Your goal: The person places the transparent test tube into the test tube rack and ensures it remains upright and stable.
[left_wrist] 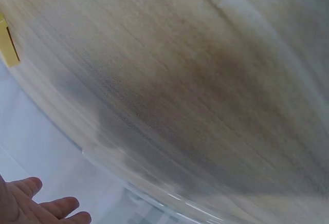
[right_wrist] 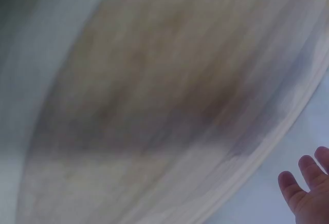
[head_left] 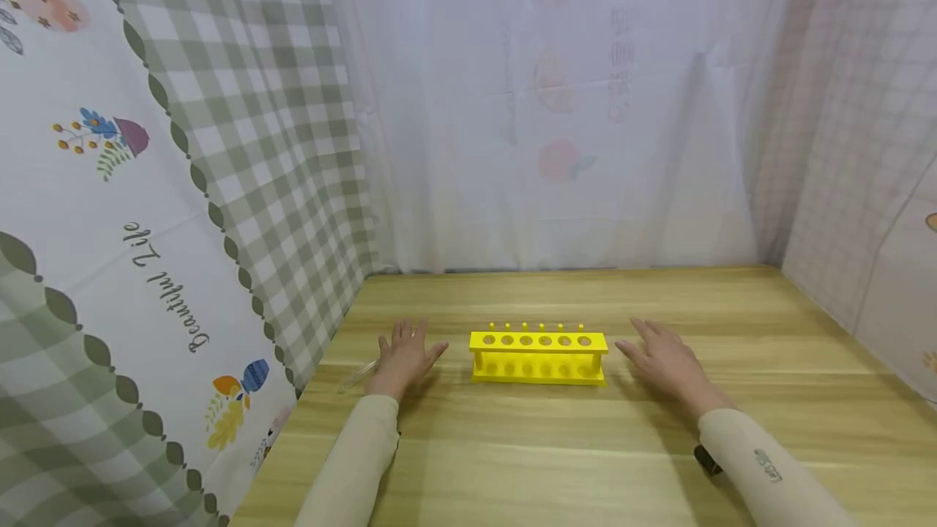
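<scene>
The counter (head_left: pixel 556 462) is broad and wood-grained, and looks smooth. My first worry is that smoothness: a light thing knocked on it could skid or roll, most readily off the left edge, the one nearest to anything loose.

The yellow rack (head_left: pixel 538 359) stands upright left of the counter's middle, nearer the far edge than the front of the view, its long side roughly parallel to that far edge. Nothing shows standing in its six top holes. It appears light, so a sideways brush from a thumb would probably shove it askew, and a push high on its top bar might tip it.

Both hands are spread and hold nothing. The right hand (head_left: pixel 662 360) lies off the rack's right end, fingers extended toward the far edge, thumb set apart and aimed at the rack without reaching it. The left hand (head_left: pixel 401 360) is between the rack and the left edge, fingers splayed, thumb pointing toward the rack, also apart from it. Whether either hand rests its weight on the wood, I cannot tell.

Thinnest of all is a clear tube (head_left: pixel 355 379) beside the left hand, slanting on the left-edge side; contact between them is unclear. Being see-through, it is easily overlooked, and a careless sweep leftward could set it rolling.
</scene>
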Tool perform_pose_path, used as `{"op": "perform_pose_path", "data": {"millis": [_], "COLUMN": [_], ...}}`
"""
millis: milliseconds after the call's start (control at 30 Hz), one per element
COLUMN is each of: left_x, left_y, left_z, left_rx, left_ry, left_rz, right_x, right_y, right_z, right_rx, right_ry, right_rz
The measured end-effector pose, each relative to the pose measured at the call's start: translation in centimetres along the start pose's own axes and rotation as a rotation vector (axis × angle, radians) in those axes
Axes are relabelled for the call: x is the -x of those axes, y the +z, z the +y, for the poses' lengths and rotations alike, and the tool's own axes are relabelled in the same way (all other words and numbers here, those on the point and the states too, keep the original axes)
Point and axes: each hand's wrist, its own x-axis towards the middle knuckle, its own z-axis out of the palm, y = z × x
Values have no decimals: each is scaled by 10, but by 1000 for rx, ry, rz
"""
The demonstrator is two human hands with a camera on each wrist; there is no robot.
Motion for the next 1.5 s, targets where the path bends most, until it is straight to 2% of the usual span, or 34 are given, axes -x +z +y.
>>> {"op": "perform_pose_path", "data": {"millis": [133,367,767,1000,1233,1500], "left_x": [-1,-2,-4,-2,0,-1], "left_y": [-1,0,4,5,3,4], "left_z": [1,-1,-3,-3,-1,1], "left_rx": [9,81,103,136,136,144], "left_ry": [-4,-20,-36,-37,-40,-14], "left_rz": [1,-15,-37,-46,-64,-56], "right_x": [-3,-3,-2,-1,-2,-3], "right_y": [0,2,4,1,-1,-1], "right_z": [-7,-16,-27,-30,-32,-33], "right_rx": [-31,-91,-230,-290,-306,-281], "right_ry": [-9,-21,-53,-93,-119,-130], "right_rz": [-3,8,20,-25,-38,-32]}}
